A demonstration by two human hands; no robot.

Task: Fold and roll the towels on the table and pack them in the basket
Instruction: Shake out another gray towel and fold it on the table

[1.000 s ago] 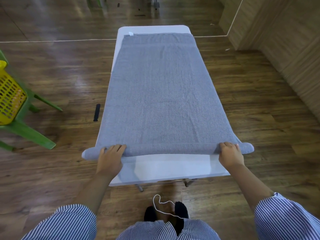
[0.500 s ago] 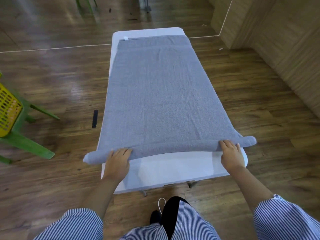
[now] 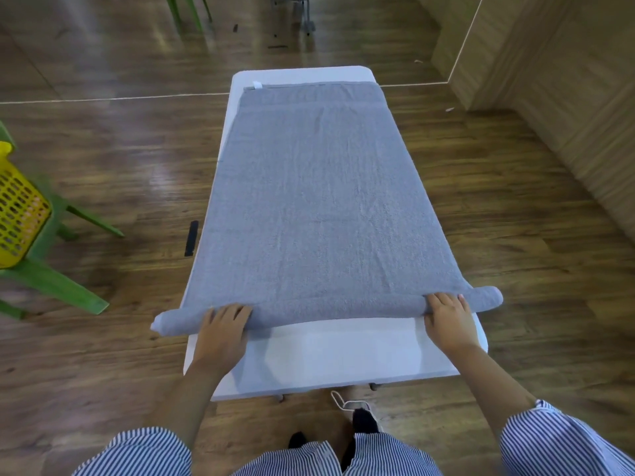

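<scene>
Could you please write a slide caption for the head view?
Both hands, left and right, roll the grey towel on the white table.

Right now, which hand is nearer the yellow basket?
Left. The left hand rests on the towel roll at the table's near-left edge, toward the yellow basket; the right hand rests at the roll's far end.

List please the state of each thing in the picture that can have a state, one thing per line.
grey towel: spread flat along the table, near end rolled into a thin roll
left hand: fingers straight, pressing on the roll
right hand: fingers straight, pressing on the roll
white table: standing, near end bare
yellow basket: on a green chair, inside hidden
</scene>
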